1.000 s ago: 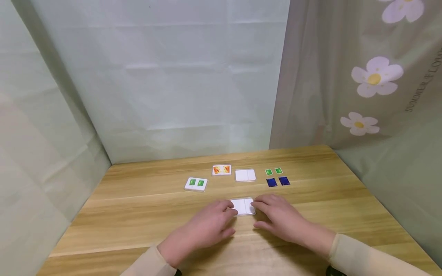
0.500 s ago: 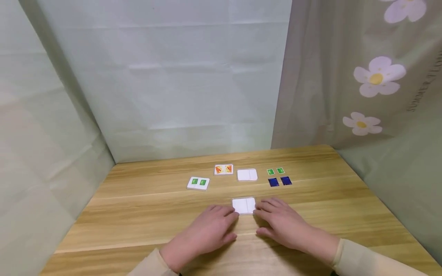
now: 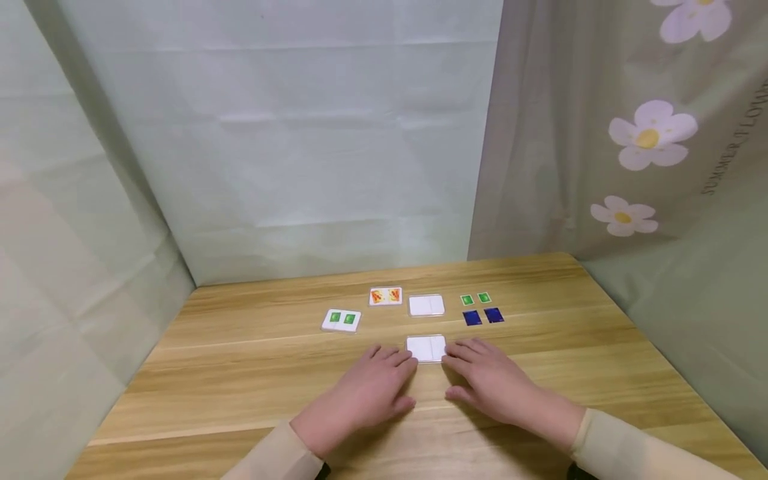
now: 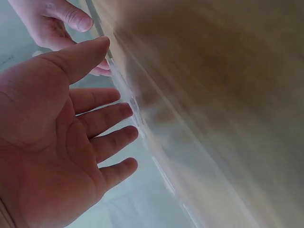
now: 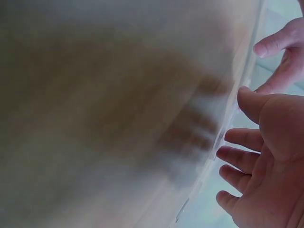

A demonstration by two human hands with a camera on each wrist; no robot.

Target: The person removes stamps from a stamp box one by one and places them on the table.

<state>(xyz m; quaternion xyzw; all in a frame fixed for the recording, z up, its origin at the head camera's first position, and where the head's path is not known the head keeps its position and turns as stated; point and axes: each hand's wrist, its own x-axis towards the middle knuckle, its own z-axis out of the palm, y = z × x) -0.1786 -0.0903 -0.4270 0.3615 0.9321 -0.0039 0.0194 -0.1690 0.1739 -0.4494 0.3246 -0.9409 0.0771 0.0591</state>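
Note:
A white card with a clear border and a line down its middle lies flat on the wooden table, between my two hands. At its lower left corner are the fingertips of my left hand, palm down. My right hand has its fingertips by the card's right edge; whether they press on it is too small to tell. The left wrist view shows the left palm with fingers spread and extended. Similarly, in the right wrist view, the right palm has its fingers extended, fingertips down at the table surface.
Farther back lie another blank white card, a card with two orange pictures and one with two green squares. Small green tiles and dark blue tiles sit at the right. Fabric walls stand behind the table.
The near white card has shifted a little away from me, with my fingers staying at its sides. The other cards and the tiles have kept their places.

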